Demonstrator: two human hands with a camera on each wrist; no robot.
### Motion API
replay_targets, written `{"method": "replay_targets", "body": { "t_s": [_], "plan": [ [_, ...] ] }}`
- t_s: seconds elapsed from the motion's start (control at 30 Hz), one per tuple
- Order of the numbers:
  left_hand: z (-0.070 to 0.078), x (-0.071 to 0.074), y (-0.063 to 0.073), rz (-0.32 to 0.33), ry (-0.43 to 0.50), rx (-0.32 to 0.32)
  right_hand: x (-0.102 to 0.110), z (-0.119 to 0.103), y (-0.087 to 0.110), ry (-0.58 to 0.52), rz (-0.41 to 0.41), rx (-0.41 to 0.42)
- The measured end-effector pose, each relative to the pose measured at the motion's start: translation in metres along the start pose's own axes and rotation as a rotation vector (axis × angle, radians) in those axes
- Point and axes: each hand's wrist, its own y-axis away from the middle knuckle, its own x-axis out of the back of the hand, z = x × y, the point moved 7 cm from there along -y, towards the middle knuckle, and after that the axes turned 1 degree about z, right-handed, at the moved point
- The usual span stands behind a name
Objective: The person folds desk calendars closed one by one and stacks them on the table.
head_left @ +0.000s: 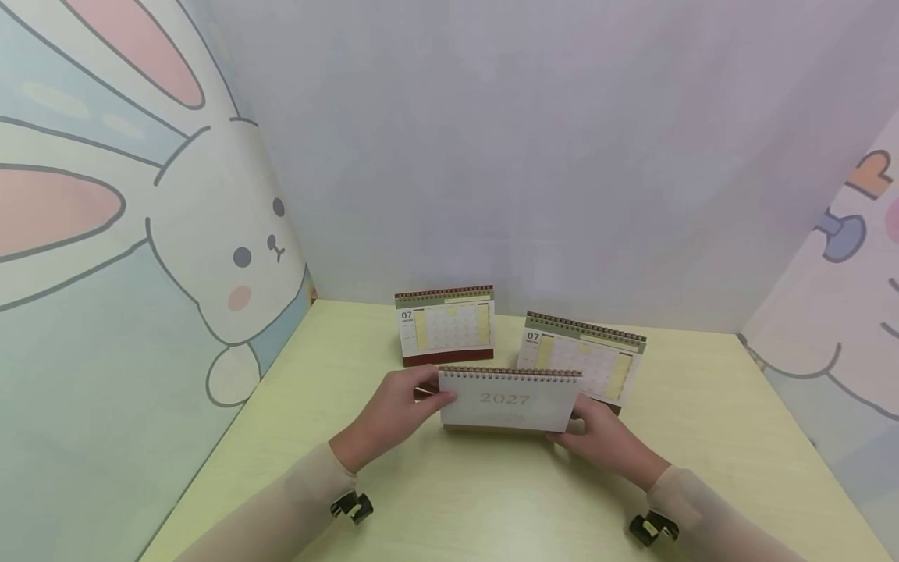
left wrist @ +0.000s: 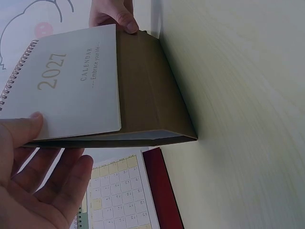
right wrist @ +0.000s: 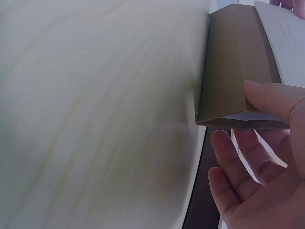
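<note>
A desk calendar (head_left: pixel 510 400) with a white cover reading 2027 and a brown card stand (left wrist: pixel 143 81) is held upright between both hands. At its left end, my left hand (head_left: pixel 396 406) pinches it, thumb on the cover and fingers behind. The right hand (head_left: pixel 607 441) grips the opposite end low down, its thumb (right wrist: pixel 267 98) on the brown stand. Whether the stand's lower edge touches the table is hard to tell. Behind stand two more desk calendars open at page 07: one with a red base (head_left: pixel 449 356) at back left, another (head_left: pixel 590 361) at back right, partly covered by the held one.
All this is on a pale yellow wood-grain table (head_left: pixel 449 499). A plain light wall cloth (head_left: pixel 492 156) rises behind the table, with cartoon-printed panels (head_left: pixel 211 218) at both sides. Each wrist carries a small black clip-like device (head_left: pixel 351 507).
</note>
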Motion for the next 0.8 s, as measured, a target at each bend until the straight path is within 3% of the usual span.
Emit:
{"method": "replay_targets", "body": {
  "t_s": [0.8],
  "plan": [
    [0.0043, 0.0012, -0.0018, 0.021, -0.029, -0.011, 0.0021, -0.0074, 0.0057, 0.096, 0.120, 0.048]
  ]
}}
